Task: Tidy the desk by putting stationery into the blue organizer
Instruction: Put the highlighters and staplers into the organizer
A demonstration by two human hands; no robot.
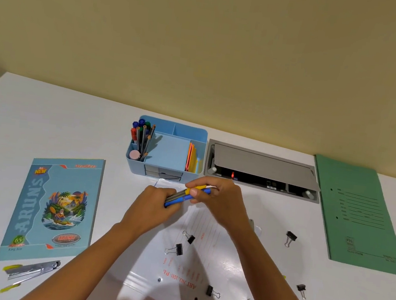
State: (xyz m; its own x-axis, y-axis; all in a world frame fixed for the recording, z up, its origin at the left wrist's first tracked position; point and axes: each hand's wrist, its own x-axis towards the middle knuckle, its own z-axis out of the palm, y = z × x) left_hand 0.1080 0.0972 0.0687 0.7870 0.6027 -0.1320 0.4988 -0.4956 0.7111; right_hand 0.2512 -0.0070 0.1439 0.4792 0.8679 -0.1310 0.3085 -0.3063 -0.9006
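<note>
**Both hands on a bundle of pens in front of the organizer**

The left hand and the right hand meet above the white desk, each with fingers curled round one end of a bundle of pens, blue, yellow and grey; how many pens it holds is hard to count.

The bundle is held level, just in front of the blue organizer, not yet inside it; pencils and markers already stand in its left compartment and coloured sticky notes in its right.

Under the forearms lies a clear plastic folder with black binder clips scattered on and beside it; a notebook and a stapler lie to the left, and a green file to the right.
</note>
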